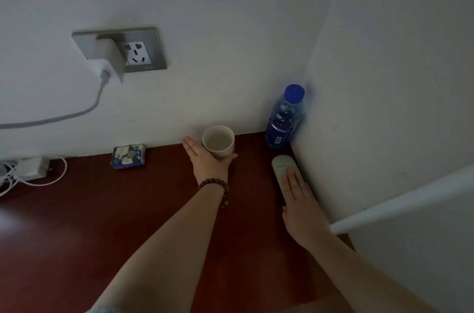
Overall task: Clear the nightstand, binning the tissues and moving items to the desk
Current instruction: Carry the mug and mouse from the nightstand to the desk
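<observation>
Right now I see the white wall (230, 30) filling the upper view, meeting a second wall on the right to make a corner. Below it lies the dark red-brown nightstand (128, 223), the surface that carries everything. Both of my bare forearms reach forward across it. A grey socket plate (151, 48) sits on the wall at the upper left, with a white charger (107, 70) plugged into its left side and a grey cable (64, 115) drooping away to the left edge. My left hand (207, 161), with a brown bead bracelet (214, 183) on its wrist, cups the white mug (218, 141): the straight fingers lie along the mug's left side and the thumb runs under its near side, so the hand is grasping the mug. The mug stands upright close to the back wall. My right hand (298, 200) lies flat, fingers straight and together, pressing on the near part of a pale remote control (283, 164) that lies along the right wall; it is released, not clenched. Just beyond the remote, a water bottle (284, 120) with a blue cap and blue label stands upright in the corner, touching or almost touching both walls. Left of the mug, well apart from it, a small blue flowered packet (129, 155) rests against the back wall; I cannot tell what it holds. At the far left edge a white adapter (32, 168) lies among looped white cords (55, 179).
</observation>
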The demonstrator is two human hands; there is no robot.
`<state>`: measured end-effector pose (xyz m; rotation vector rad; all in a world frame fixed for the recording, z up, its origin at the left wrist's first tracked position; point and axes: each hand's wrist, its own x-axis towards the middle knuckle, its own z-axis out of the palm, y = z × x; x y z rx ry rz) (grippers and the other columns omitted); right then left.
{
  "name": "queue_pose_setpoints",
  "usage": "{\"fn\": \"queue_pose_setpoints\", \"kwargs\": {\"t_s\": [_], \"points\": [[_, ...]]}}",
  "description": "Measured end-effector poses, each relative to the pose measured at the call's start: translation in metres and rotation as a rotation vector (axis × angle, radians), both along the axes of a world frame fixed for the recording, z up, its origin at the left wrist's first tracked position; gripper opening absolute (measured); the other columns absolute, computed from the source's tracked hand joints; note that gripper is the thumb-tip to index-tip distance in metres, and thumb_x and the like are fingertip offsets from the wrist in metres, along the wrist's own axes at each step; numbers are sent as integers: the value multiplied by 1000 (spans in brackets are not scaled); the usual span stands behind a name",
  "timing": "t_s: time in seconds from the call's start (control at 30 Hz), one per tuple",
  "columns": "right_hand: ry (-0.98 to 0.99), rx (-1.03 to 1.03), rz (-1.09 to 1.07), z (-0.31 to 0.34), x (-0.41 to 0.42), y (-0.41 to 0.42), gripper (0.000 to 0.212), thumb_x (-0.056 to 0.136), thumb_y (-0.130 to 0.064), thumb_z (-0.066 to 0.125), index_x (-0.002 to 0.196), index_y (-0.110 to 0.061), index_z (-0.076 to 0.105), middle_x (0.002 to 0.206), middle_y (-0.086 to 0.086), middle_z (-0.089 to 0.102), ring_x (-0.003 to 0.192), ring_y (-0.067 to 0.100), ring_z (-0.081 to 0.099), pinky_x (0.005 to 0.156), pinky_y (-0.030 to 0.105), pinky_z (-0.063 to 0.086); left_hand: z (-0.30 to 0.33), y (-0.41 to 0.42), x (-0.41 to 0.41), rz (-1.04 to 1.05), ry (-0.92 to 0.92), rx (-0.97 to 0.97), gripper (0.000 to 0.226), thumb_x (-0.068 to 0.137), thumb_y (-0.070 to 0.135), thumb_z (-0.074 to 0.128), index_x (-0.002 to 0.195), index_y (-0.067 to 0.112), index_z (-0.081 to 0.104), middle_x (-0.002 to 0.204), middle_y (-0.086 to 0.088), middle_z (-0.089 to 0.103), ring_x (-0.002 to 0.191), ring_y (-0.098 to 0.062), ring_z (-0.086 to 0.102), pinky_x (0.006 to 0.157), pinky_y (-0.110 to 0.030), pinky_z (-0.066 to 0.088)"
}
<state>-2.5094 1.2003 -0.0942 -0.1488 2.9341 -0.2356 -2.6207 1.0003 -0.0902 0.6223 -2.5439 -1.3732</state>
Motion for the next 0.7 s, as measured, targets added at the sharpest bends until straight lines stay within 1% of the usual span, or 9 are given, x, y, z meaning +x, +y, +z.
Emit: {"fn": "queue_pose_setpoints", "kwargs": {"t_s": [0.1,0.23,0.33,0.37,0.43,0.5,0.63,0.7], "points": [[8,29,-17,-1,-2,0,74,98,-25,31,138,-23,-31,152,10,-29,142,24,-22,118,35,-5,-1,-3,-7,-21,6,-21,137,54,39,88,148,2,-5,158,-14,-2,144,-26,12,104,-32,31],[13,91,-30,-2,-5,2,73,97,-23,29,139,-21,-31,150,12,-32,142,26,-24,116,36,-9,-2,-6,-16,-14,30,-8,138,55,37,88,148,4,-8,158,-13,-7,143,-29,16,106,-32,31],[18,99,-29,-3,-5,3,75,96,-22,31,139,-20,-30,149,12,-34,141,26,-25,115,37,-11,-6,-8,-17,-27,51,-18,139,55,38,88,148,4,-10,158,-13,-11,144,-29,15,106,-25,24],[17,99,-34,-3,-5,2,75,95,-21,31,140,-20,-30,149,12,-34,141,26,-26,115,37,-12,-7,-8,-17,-31,55,-18,139,55,38,88,148,4,-10,158,-13,-12,144,-29,14,108,-26,23],[9,99,-43,-3,-4,0,76,95,-18,31,140,-20,-30,149,12,-35,140,26,-28,115,37,-13,-7,-10,-17,-41,51,-28,139,55,40,87,147,4,-10,158,-13,-12,144,-30,13,113,-35,26],[4,96,-34,-2,-4,1,75,96,-17,31,140,-20,-30,149,12,-35,139,26,-29,116,37,-12,-6,-11,-16,-54,46,-48,139,55,42,87,147,5,-9,158,-14,-9,144,-30,12,112,-42,29],[-13,89,17,2,-4,10,68,100,-27,26,141,-20,-28,149,11,-35,139,25,-29,117,37,-10,-3,-12,-13,-26,21,-66,135,55,43,87,148,2,-2,155,-22,9,142,-35,17,110,-49,31],[-16,91,27,3,-4,10,68,100,-29,26,140,-20,-28,149,11,-35,140,25,-29,117,37,-11,-1,-15,-12,12,16,-69,133,55,44,87,147,1,1,152,-24,15,139,-38,21,109,-50,32]]}}
